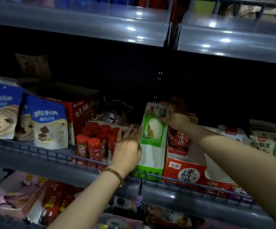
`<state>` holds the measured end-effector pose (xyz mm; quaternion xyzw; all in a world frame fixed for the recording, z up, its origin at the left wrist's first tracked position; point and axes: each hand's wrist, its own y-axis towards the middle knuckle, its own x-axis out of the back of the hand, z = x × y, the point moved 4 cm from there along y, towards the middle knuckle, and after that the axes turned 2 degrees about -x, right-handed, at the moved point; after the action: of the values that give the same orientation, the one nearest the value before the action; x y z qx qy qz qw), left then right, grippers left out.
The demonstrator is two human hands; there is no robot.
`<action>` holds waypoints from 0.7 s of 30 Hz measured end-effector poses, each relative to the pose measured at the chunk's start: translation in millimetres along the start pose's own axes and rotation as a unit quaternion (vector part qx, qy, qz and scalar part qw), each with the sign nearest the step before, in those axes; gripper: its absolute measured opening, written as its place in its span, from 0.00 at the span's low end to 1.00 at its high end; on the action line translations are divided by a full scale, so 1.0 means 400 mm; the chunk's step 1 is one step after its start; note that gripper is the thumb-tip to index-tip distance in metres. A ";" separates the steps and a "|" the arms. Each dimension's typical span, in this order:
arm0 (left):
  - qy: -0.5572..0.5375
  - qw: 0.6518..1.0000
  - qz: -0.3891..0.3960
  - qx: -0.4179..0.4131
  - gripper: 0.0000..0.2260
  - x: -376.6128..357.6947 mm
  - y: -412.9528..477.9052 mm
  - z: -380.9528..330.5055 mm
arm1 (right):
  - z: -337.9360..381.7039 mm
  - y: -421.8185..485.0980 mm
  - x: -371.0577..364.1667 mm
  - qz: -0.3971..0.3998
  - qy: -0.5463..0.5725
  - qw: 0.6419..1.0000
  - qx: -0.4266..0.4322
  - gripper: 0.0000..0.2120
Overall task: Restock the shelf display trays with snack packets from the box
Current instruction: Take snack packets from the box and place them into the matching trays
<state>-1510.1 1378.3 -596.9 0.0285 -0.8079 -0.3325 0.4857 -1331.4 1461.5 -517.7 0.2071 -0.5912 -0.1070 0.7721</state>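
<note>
A green and white snack packet (pixel 153 128) stands upright at the back of a narrow green and white display tray (pixel 150 162) on the middle shelf. My right hand (pixel 175 116) pinches the packet's top right corner. My left hand (pixel 127 146) rests with straight fingers against the tray's left wall, fingertips near the packet's lower left edge. The front part of the tray holds nothing. The box of packets is not in view.
Red tubes (pixel 94 139) stand left of the tray. A red display tray (pixel 185 172) of packets sits to its right. Blue and white pouches (pixel 49 123) stand at the far left. A grey shelf rail (pixel 51 156) runs along the front. Clear bins hang overhead.
</note>
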 end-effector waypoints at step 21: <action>0.051 0.993 0.098 0.041 0.22 0.045 -0.107 -0.141 | 0.044 -0.139 0.067 0.077 0.105 0.990 -0.061 0.12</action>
<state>-1486.3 1309.5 -589.9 -0.0139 -0.7937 -0.2483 0.5552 -1336.3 1397.6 -515.6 0.1241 -0.5134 -0.0608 0.8470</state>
